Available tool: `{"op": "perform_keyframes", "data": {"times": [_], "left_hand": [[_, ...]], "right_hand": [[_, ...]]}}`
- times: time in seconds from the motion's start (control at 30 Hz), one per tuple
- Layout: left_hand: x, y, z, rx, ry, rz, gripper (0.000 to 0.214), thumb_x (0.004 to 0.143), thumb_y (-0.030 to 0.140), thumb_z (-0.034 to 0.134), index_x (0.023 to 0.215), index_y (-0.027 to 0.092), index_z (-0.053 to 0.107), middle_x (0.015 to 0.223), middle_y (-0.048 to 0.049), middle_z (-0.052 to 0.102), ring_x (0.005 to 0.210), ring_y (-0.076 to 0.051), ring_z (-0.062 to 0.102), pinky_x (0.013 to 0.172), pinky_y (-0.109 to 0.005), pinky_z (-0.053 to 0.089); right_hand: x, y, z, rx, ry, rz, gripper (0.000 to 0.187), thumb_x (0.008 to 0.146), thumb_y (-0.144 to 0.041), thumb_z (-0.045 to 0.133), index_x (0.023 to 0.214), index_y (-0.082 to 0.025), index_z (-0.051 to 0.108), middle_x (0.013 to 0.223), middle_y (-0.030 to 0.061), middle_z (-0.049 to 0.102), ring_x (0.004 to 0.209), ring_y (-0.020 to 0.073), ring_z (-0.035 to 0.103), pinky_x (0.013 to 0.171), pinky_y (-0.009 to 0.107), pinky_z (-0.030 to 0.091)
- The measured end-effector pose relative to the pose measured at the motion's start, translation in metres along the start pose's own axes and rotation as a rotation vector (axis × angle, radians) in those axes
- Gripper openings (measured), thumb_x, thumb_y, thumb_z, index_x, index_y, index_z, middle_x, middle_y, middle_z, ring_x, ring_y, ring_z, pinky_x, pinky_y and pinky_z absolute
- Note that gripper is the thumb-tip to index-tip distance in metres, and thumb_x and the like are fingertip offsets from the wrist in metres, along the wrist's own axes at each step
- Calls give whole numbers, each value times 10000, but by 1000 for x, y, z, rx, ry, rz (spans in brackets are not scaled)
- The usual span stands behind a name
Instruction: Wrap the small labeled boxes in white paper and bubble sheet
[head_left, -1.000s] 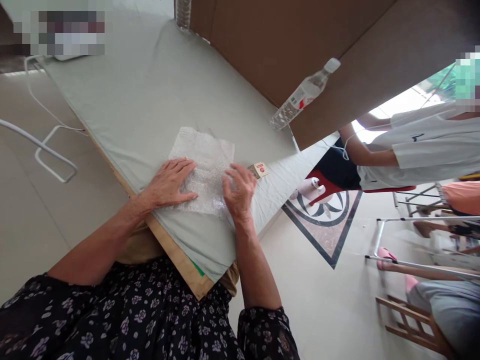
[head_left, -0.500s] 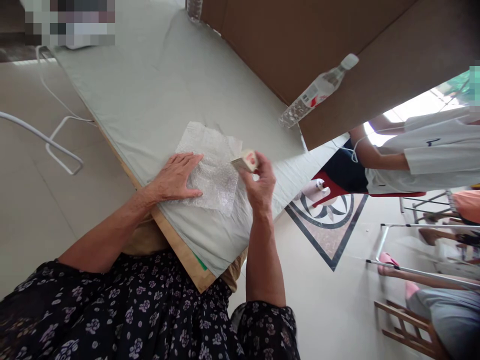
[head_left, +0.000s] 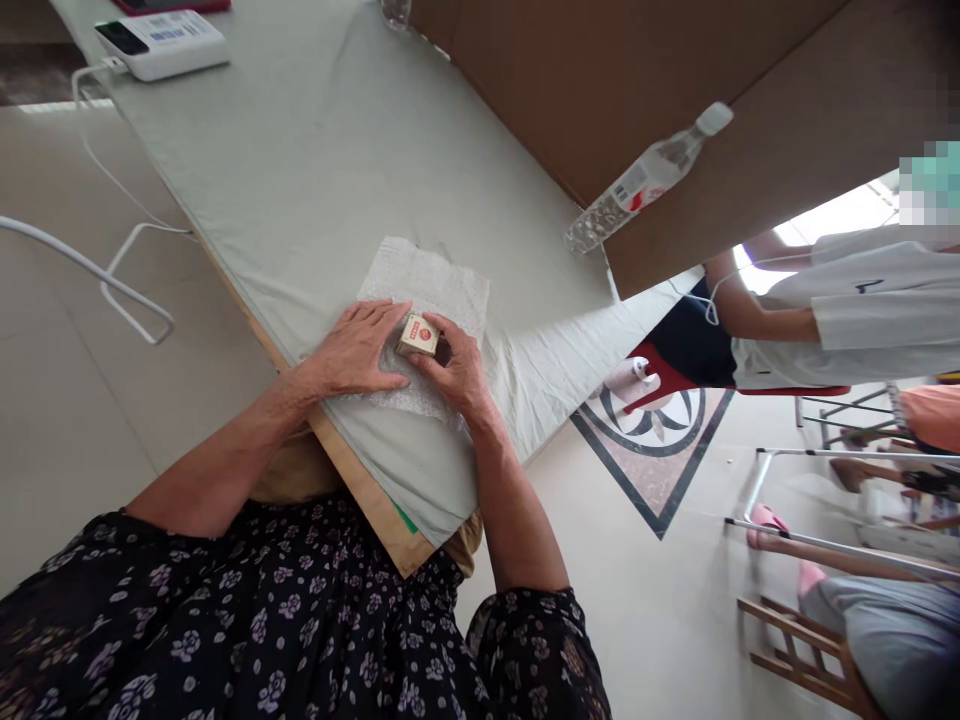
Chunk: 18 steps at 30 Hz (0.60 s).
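A sheet of bubble wrap [head_left: 459,290] lies flat on the cloth-covered table [head_left: 300,190] near its front corner. My right hand [head_left: 459,368] grips a small cream box with red print [head_left: 419,335] between thumb and fingers, over the middle of the sheet. On the sheet's left side rests my left hand [head_left: 365,348], its fingers stretched and thumb apart, close beside the box. Whether the left fingertips touch the box I cannot tell.
A clear plastic bottle [head_left: 637,188] stands by a large brown cardboard box [head_left: 570,90]. At the far left corner lies a white power bank [head_left: 169,45] with a cable. Another person [head_left: 787,310] sits at the right, beyond the table edge.
My right hand has carried the small box leftward from the sheet's right edge to its middle, beside my left hand. My left hand has stayed nearly still on the bubble wrap.
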<state>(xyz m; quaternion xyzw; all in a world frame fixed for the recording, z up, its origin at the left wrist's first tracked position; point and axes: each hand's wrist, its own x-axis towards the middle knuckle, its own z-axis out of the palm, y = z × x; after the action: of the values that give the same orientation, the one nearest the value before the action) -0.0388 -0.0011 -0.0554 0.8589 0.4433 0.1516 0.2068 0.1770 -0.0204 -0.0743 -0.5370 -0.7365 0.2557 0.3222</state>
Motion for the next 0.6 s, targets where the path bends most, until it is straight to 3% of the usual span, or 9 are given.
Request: {"op": "perform_keyframes", "data": {"times": [0.2,0.33,0.4,0.47,0.6], "left_hand": [[0,-3,3,-10,15,17,982,784,491,734,1622,167,339,1636,-175,466,1549,-394,373,1270,-543,269],[0,-6,2,-59,44,35,941,807,513,701,1607,153,363,1630,-179,471,1546,-387,379,1277,-546,275],[-2,-7,-1,-130,81,30,879,846,522,647,1591,135,387,1622,-183,480,1540,-365,395,1279,-531,294],[-6,-7,-6,-207,132,13,804,880,506,590,1568,126,420,1612,-184,489,1523,-340,425,1272,-517,328],[-20,0,-15,-260,181,62,658,900,492,566,1470,165,549,1544,-156,566,1506,-336,452,1265,-529,354]], "right_hand": [[2,-5,0,-97,-21,-17,591,888,-323,718,1456,-258,571,1470,99,667,1335,287,628,1156,495,467],[-27,-29,-16,-189,99,-49,590,945,-390,665,1506,-279,515,1527,105,602,1419,313,544,1173,532,434],[-49,-43,-22,-232,80,-107,510,967,-414,653,1453,-287,563,1463,96,647,1372,312,574,1156,526,434],[-67,-52,-22,-311,-18,-167,451,940,-401,699,1366,-271,631,1426,104,674,1307,323,606,1116,523,447],[-79,-54,-9,-447,-58,-164,234,964,-183,596,1148,-256,722,1362,95,721,1232,291,638,1080,499,442]]}}
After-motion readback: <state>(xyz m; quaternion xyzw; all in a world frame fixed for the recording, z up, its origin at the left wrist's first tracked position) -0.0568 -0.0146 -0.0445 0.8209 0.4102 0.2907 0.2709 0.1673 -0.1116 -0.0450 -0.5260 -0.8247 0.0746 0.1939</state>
